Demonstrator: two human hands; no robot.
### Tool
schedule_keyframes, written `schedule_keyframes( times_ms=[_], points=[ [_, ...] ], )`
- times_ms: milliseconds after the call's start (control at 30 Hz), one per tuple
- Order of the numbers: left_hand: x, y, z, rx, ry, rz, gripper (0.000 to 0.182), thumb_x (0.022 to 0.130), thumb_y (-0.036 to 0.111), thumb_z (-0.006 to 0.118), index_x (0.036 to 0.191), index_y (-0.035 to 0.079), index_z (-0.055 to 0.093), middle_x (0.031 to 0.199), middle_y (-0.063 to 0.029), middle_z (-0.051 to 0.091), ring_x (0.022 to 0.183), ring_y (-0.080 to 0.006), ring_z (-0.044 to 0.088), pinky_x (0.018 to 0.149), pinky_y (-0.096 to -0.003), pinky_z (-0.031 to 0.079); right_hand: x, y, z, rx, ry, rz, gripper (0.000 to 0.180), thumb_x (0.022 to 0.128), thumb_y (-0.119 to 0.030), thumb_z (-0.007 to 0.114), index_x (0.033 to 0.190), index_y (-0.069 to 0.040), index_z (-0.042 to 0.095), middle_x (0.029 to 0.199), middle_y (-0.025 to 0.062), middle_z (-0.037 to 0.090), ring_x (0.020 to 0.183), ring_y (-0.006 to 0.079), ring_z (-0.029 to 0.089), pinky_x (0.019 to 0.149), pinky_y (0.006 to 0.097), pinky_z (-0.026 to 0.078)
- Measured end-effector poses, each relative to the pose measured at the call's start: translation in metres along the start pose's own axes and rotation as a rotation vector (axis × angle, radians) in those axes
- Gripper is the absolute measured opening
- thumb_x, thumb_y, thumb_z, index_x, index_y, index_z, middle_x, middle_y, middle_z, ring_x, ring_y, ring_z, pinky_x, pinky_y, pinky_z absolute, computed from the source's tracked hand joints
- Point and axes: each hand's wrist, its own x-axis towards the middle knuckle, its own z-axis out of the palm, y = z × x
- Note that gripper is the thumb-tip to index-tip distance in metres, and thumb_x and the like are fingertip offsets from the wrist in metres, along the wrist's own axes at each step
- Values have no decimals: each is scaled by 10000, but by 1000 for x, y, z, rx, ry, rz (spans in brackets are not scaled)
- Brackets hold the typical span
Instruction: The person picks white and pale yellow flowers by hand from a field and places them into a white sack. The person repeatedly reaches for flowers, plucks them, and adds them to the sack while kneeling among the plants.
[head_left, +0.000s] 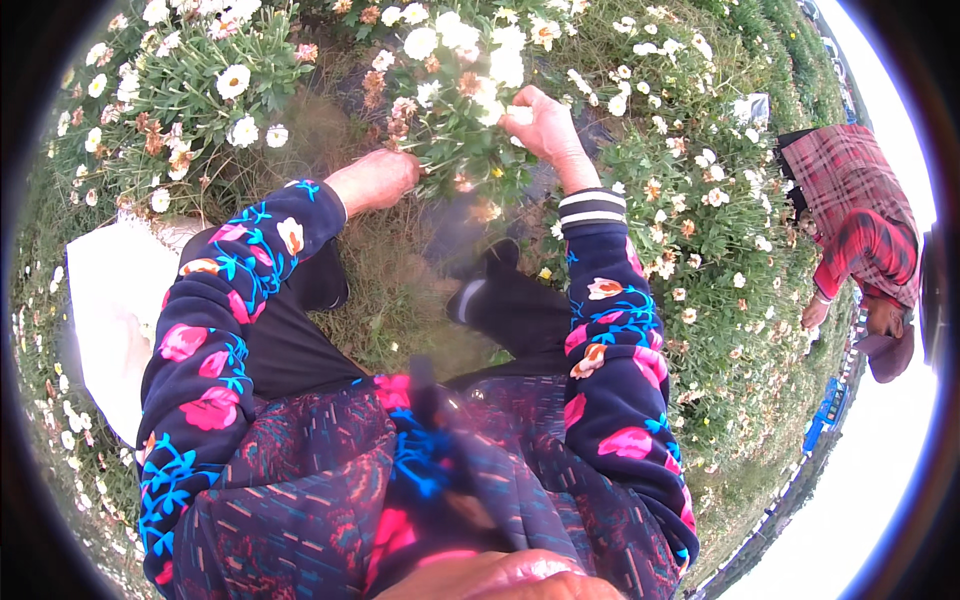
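A flowering plant with white blooms (448, 34) and green leaves stands before me at the top middle. My right hand (544, 127) is at its right side, thumb and forefinger bent together beside the white blooms; a pale bit shows between them, perhaps a petal or flower head. On the plant's lower left, my left hand (382, 180) is curled with its back to the camera, its fingertips at the stems and partly hidden. Whether it grips a stem cannot be seen. Brown, withered flower heads (400, 112) hang just above my left hand.
A white bag or sheet (109, 322) lies at my left side. More white-flowered plants (232, 82) grow at left and right. A co-worker in a plaid top (855, 176) bends over the flowers at the far right. My dark shoes (504, 259) rest on the grassy ground.
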Motion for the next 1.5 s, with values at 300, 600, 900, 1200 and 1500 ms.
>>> schedule_keyframes(
  times_ms=[300,600,900,1200,1500],
  points=[
    [-2,-2,24,132,-78,-120,165,673,-3,538,824,27,598,849,-141,580,793,-327,619,666,-412,524,-44,-40,-81,1195,-169,-182,107,831,-122,618,919,-71,586,799,56,644,665,72,597,560,200,502],
    [-7,18,6,105,-54,-46,134,654,10,568,782,7,607,801,-162,596,724,-326,633,619,-406,526,71,5,-21,430,-340,343,508,749,-196,659,1217,-58,518,1032,95,614,767,167,556,671,276,460],
    [3,14,4,-44,62,-39,155,641,-6,570,790,20,601,790,-166,585,732,-342,614,616,-409,516,35,36,23,787,-132,373,452,756,-162,711,1154,-11,559,1007,173,628,851,220,622,726,303,509],
    [11,20,23,120,-119,-57,409,651,-9,574,1054,29,516,948,-152,574,771,-327,629,636,-409,534,26,-1,-100,578,-32,379,329,810,-197,662,1057,-19,535,750,57,629,516,82,548,356,190,358],
    [7,33,14,-19,52,-48,150,630,3,585,778,16,605,794,-135,600,725,-290,639,605,-380,531,63,-31,-26,911,243,309,445,795,-151,677,1194,-89,490,824,68,639,558,96,534,397,237,380]
  ],
)
